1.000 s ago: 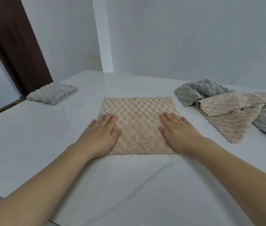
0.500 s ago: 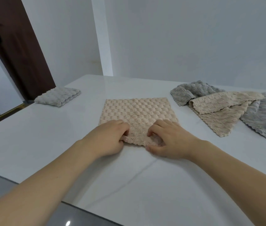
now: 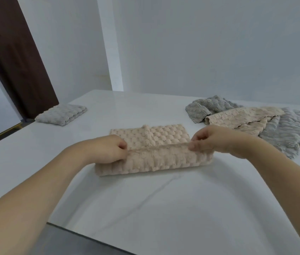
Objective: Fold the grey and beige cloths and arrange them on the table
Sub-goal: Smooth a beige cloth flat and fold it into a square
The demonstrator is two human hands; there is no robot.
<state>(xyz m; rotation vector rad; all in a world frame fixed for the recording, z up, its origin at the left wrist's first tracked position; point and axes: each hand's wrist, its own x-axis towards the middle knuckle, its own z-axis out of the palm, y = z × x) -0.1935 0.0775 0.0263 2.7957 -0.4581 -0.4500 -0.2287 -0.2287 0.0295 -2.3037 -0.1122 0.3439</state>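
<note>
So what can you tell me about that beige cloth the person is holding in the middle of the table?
The beige cloth is plush, with a bubbly raised texture. It lies mid-fold on the white table: its near edge is lifted and carried over toward the far half, which lies flat. The left hand and right hand pinch that raised edge at either end. A small tab sticks up at its far edge.

Beige bubble-textured cloth [image 3: 153, 159]; grey folded cloth [image 3: 61, 114]; white, perhaps faintly veined table [image 3: 145, 208].
</note>
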